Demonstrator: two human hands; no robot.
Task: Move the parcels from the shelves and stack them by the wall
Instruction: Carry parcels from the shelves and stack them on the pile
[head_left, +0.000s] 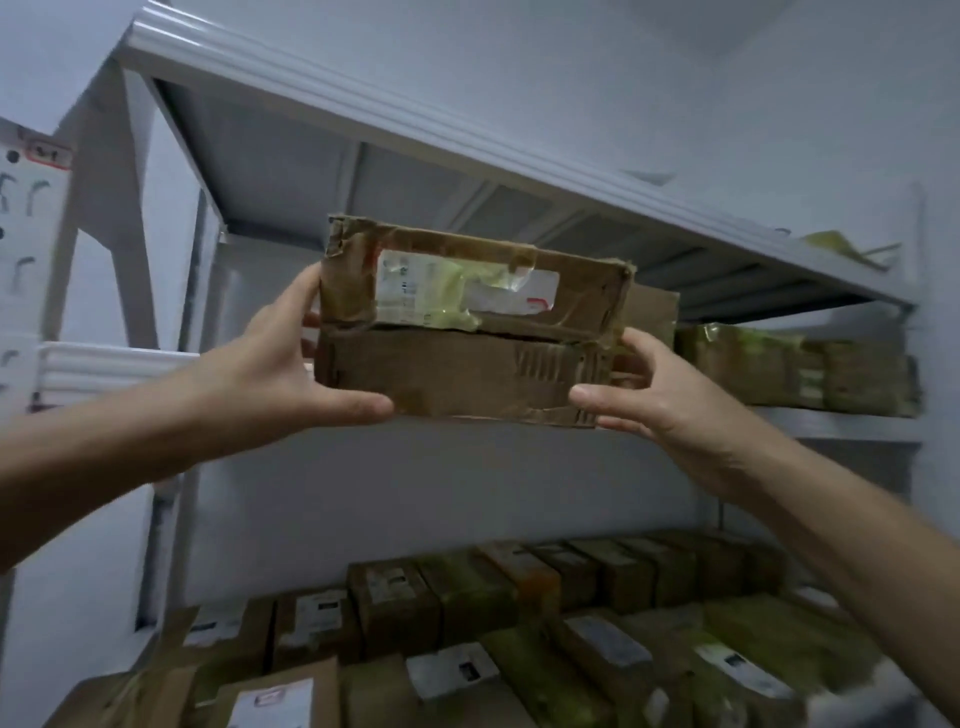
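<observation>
Taped cardboard parcel (467, 364) (possibly two stacked; cannot tell) is gripped at both ends by left hand (291, 364) and right hand (654, 400), just before the middle shelf (841, 423); step: removal; next, likely: draw clear, carry off for stacking.

A parcel (467, 317) sat between the left hand (291, 364) and right hand (660, 395), a stack (795, 364) on the shelf (841, 423) behind to its right, boxes (519, 623) below.

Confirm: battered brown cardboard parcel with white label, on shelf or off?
Off: cardboard parcel gripped by left hand and right hand, in front of white shelf lip.
</observation>
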